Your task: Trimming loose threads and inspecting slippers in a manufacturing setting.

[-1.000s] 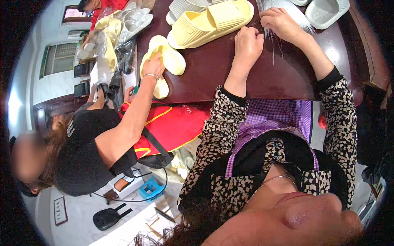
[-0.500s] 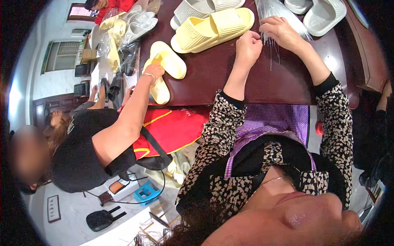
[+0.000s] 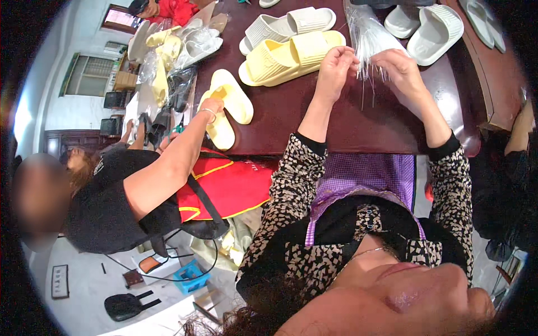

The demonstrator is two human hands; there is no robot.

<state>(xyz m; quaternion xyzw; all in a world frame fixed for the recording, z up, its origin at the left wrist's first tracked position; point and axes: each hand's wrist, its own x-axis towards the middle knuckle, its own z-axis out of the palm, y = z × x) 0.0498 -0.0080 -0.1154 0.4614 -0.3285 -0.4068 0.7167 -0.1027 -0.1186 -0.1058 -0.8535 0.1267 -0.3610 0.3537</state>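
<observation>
A bundle of thin clear plastic strands (image 3: 367, 42) lies on the dark red table, its loose ends fanned toward me. My left hand (image 3: 337, 73) is at the bundle's left, fingers closed in a pinch; anything in them is too fine to make out. On the other side, my right hand (image 3: 404, 73) has its fingertips closed on the strand ends. Just left of my left hand rests a pair of slippers, one yellow slipper (image 3: 269, 63) in front and one grey slipper (image 3: 272, 28) behind it.
Grey slippers (image 3: 440, 35) lie beyond my right hand. To my left, a co-worker's hand (image 3: 213, 105) holds a pair of yellow slippers (image 3: 238, 101). Bagged slippers (image 3: 199, 47) are heaped at the far left. A brown box (image 3: 504, 84) stands at the right edge.
My right hand has drawn back from over the bundle, toward me and to the right. My left hand stays beside the strands. The whole view has shifted slightly.
</observation>
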